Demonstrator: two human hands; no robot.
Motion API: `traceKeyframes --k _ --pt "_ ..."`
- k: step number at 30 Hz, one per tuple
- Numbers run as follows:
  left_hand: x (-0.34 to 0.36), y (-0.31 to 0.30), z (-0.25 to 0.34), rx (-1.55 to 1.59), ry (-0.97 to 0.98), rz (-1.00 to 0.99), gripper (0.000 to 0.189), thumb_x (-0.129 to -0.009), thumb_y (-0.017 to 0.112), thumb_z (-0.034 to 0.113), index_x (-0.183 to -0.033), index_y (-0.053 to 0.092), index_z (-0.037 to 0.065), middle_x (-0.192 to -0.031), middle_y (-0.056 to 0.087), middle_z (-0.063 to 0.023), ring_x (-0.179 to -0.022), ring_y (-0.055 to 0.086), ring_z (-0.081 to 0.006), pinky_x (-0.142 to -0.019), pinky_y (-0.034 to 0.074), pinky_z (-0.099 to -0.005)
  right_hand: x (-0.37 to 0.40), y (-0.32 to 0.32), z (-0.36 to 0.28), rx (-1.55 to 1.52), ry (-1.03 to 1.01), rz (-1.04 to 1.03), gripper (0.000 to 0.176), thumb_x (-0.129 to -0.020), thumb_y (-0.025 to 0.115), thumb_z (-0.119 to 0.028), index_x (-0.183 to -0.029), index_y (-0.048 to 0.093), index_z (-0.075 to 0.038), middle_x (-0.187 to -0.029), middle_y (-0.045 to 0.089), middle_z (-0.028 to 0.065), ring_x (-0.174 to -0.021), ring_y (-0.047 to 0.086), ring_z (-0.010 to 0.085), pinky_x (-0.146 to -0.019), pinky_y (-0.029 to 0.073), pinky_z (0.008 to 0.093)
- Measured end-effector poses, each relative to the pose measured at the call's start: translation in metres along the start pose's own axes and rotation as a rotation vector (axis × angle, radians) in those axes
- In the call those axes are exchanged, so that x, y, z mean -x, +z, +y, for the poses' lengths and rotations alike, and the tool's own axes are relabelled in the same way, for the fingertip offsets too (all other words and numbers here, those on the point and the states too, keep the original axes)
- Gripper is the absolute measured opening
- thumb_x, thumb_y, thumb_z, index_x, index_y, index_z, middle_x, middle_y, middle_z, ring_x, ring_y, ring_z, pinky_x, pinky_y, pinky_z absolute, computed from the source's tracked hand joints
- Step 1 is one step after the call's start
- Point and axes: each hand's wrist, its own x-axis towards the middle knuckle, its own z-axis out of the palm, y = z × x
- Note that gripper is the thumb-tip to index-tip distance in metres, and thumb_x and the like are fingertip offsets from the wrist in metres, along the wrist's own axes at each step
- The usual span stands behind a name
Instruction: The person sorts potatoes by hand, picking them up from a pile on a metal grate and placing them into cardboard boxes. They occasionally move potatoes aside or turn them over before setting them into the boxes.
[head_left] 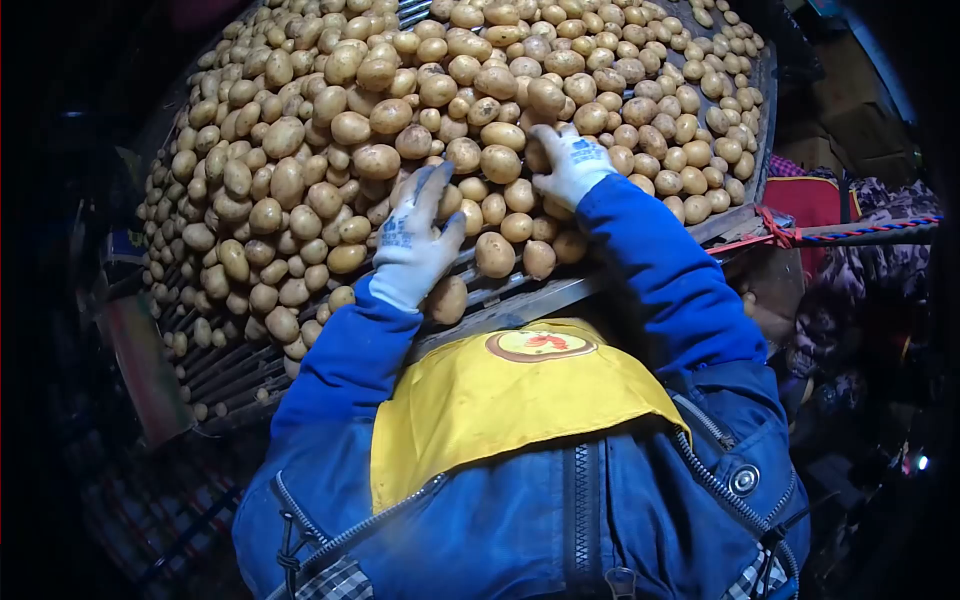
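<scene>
Many pale brown potatoes (284, 137) lie heaped over a slatted metal table (225, 375). My left hand (412, 240), in a white glove with grey-blue fingertips, rests at the near edge of the heap, its fingers spread over the potatoes. Just below it a single potato (447, 300) sits by the metal edge. My right hand (574, 166), gloved the same way, reaches into the heap further right, its fingers apart and touching potatoes. Between both hands lie several potatoes (495, 255).
A metal rim (540, 300) runs along the near side, close to my yellow apron (520, 400). At the right, a bar wrapped in red and blue cord (860, 232) sticks out beside a red cloth (800, 200). Cardboard boxes (860, 110) stand at the back right.
</scene>
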Motion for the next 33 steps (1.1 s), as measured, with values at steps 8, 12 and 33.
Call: traceKeyframes --k 8,12,33 --pt "-0.075 0.046 0.028 -0.38 0.048 -0.328 0.052 -0.085 0.068 0.031 -0.136 0.06 0.019 -0.131 0.058 -0.0188 -0.113 0.063 -0.0367 -0.096 0.051 -0.0476 0.054 -0.039 0.104 -1.844 -0.05 0.233 0.053 -0.087 0.072 -0.013 -0.136 0.054 -0.009 -0.134 0.058 0.016 -0.106 0.068 0.0368 -0.087 0.062 0.0551" --pt "-0.108 0.059 0.037 -0.284 0.052 -0.385 0.044 -0.086 0.069 0.035 -0.125 0.065 0.017 -0.12 0.061 -0.0186 -0.108 0.064 -0.0375 -0.091 0.053 -0.0474 0.06 -0.051 0.108 -1.991 0.167 0.176 0.033 -0.096 0.069 -0.032 -0.119 0.064 -0.009 -0.109 0.069 0.011 -0.102 0.07 0.032 -0.079 0.063 0.0516" --pt "-0.015 -0.003 0.026 -0.233 0.228 -0.024 0.049 -0.085 0.075 0.022 -0.131 0.064 0.009 -0.133 0.06 -0.0185 -0.123 0.055 -0.0386 -0.107 0.042 -0.0483 0.061 -0.022 0.042 -0.044 0.124 0.039 0.078 -0.081 0.079 -0.039 -0.146 0.048 -0.01 -0.129 0.065 0.0215 -0.118 0.063 0.0381 -0.099 0.051 0.0457"
